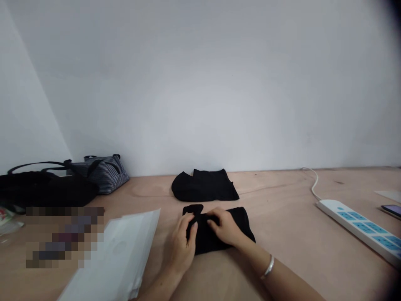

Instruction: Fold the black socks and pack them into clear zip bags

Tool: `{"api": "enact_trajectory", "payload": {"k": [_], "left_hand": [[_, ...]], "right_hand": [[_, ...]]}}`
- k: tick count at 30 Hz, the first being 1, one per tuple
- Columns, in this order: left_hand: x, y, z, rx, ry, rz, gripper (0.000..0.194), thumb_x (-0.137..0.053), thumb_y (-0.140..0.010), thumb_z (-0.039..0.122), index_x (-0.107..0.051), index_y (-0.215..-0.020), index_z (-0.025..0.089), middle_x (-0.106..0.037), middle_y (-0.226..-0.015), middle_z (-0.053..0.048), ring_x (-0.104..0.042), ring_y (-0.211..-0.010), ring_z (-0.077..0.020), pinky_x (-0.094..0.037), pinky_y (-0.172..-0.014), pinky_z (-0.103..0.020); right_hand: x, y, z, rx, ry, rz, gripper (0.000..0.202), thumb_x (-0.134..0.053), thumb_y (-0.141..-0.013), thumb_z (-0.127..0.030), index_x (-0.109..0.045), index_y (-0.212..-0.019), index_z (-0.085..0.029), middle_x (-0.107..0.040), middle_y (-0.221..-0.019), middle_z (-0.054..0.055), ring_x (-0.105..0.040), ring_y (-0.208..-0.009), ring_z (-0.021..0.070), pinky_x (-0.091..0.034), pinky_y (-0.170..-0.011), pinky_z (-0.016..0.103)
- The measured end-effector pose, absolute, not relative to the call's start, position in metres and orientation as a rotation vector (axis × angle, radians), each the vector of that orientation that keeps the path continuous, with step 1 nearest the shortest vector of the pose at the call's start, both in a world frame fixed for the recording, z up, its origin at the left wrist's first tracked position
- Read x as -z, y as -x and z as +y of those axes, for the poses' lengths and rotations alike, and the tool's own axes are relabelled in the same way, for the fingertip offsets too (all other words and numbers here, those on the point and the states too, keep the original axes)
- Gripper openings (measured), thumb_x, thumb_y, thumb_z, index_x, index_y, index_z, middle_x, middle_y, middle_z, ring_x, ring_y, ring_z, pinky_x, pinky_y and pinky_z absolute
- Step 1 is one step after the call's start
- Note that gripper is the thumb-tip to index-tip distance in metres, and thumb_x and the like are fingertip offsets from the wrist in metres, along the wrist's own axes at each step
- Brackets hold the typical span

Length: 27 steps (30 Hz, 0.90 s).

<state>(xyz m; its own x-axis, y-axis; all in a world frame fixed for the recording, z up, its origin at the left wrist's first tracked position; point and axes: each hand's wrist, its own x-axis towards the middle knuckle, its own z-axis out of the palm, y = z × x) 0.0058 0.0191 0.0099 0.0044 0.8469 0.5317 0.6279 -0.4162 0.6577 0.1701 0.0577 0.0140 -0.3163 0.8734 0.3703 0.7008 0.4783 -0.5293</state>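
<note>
A folded piece of black cloth (219, 236) lies on the wooden table in front of me, with a narrow rounded part sticking out at its upper left. My left hand (183, 238) is at the left end of this cloth, fingers bent over it and thumb on top, closed on the fabric. On its upper middle, my right hand (224, 225) grips the cloth with curled fingers and thumb; a silver bangle circles that wrist. Farther back, near the wall, a second black cloth (205, 186) of similar shape lies flat. Some fingertips are hard to see against the dark fabric.
Clear plastic sleeves (109, 251) lie left of my left arm. A black bag (46, 190) and a striped bag (109, 173) stand at the back left. On the right are a white power strip (360, 225) with its cord and a phone (392, 210).
</note>
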Motion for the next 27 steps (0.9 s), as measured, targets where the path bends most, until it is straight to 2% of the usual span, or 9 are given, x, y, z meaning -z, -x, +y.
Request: {"api": "enact_trajectory", "payload": {"k": [3,7,10,13,15,17,21,24,27], "left_hand": [[-0.009,-0.011,0.019,-1.065,-2.372,1.447,0.03,-0.031,-0.088,0.029,-0.05,-0.11,0.023,-0.053,-0.119,-0.005,-0.04,-0.118,-0.022,-0.03,-0.099,-0.044],[-0.009,-0.012,0.015,-0.499,-2.706,1.186,0.04,-0.04,-0.085,0.041,-0.042,-0.124,0.031,-0.045,-0.131,-0.002,-0.032,-0.124,-0.0264,-0.017,-0.102,-0.055],[-0.01,-0.01,0.011,-0.447,-2.758,1.19,0.05,-0.042,-0.083,0.044,-0.032,-0.131,0.031,-0.036,-0.137,-0.003,-0.023,-0.128,-0.0268,-0.011,-0.103,-0.055],[-0.006,-0.004,0.009,-0.521,-2.673,1.423,0.07,-0.05,-0.076,0.047,-0.022,-0.136,0.026,-0.022,-0.143,-0.008,-0.011,-0.13,-0.0303,-0.011,-0.103,-0.055],[0.001,0.001,0.008,-0.512,-2.514,1.607,0.079,-0.052,-0.073,0.05,-0.018,-0.137,0.02,-0.012,-0.144,-0.013,-0.007,-0.13,-0.0335,-0.016,-0.102,-0.054],[0.008,0.005,0.006,-0.467,-2.388,1.656,0.078,-0.049,-0.074,0.053,-0.019,-0.137,0.017,-0.006,-0.144,-0.015,-0.006,-0.129,-0.0349,-0.019,-0.101,-0.052],[0.013,0.005,0.003,-0.518,-2.293,1.54,0.074,-0.05,-0.075,0.052,-0.022,-0.136,0.021,0.0,-0.145,-0.012,-0.006,-0.129,-0.0339,-0.023,-0.1,-0.051],[0.009,-0.002,0.001,-0.68,-2.164,1.489,0.07,-0.044,-0.08,0.049,-0.019,-0.137,0.017,-0.011,-0.144,-0.014,-0.014,-0.13,-0.0291,-0.026,-0.101,-0.048],[0.002,-0.006,0.004,-0.848,-1.994,1.474,0.053,-0.029,-0.088,0.041,-0.022,-0.135,0.016,-0.036,-0.135,-0.014,-0.033,-0.124,-0.0224,-0.03,-0.1,-0.044]], "right_hand": [[-0.016,-0.201,0.057,-0.251,1.473,-1.997,0.022,-0.048,-0.076,-0.018,-0.057,-0.096,-0.017,-0.057,-0.097,0.01,-0.052,-0.095,0.0225,-0.039,-0.085,0.036],[-0.009,-0.237,0.055,-0.148,1.847,-1.813,0.057,-0.055,-0.071,-0.024,-0.036,-0.123,-0.008,-0.047,-0.111,0.022,-0.044,-0.106,0.0352,-0.037,-0.083,0.049],[-0.004,-0.251,0.053,-0.312,2.007,-1.777,0.083,-0.062,-0.066,-0.033,-0.02,-0.132,-0.005,-0.041,-0.12,0.025,-0.046,-0.108,0.033,-0.039,-0.084,0.043],[0.0,-0.254,0.053,-0.5,1.96,-1.767,0.095,-0.069,-0.057,-0.032,-0.017,-0.132,-0.004,-0.039,-0.123,0.026,-0.046,-0.11,0.0304,-0.039,-0.087,0.038],[0.001,-0.252,0.053,-0.589,1.92,-1.748,0.092,-0.071,-0.052,-0.026,-0.024,-0.129,-0.009,-0.046,-0.12,0.021,-0.049,-0.107,0.0288,-0.042,-0.085,0.037],[0.002,-0.251,0.055,-0.661,1.88,-1.737,0.08,-0.069,-0.053,-0.022,-0.033,-0.123,-0.013,-0.055,-0.111,0.014,-0.056,-0.099,0.0253,-0.046,-0.079,0.034],[-0.002,-0.254,0.06,-0.667,1.882,-1.719,0.048,-0.057,-0.064,-0.018,-0.045,-0.111,-0.015,-0.064,-0.091,0.007,-0.062,-0.079,0.0199,-0.049,-0.066,0.029],[-0.016,-0.254,0.06,-0.529,1.916,-1.699,0.046,-0.05,-0.068,-0.017,-0.044,-0.113,-0.012,-0.064,-0.09,0.011,-0.061,-0.081,0.0229,-0.047,-0.067,0.032],[-0.037,-0.239,0.055,-0.293,1.898,-1.739,0.054,-0.045,-0.07,-0.015,-0.037,-0.124,-0.015,-0.059,-0.101,0.013,-0.055,-0.093,0.0276,-0.041,-0.076,0.038]]}}
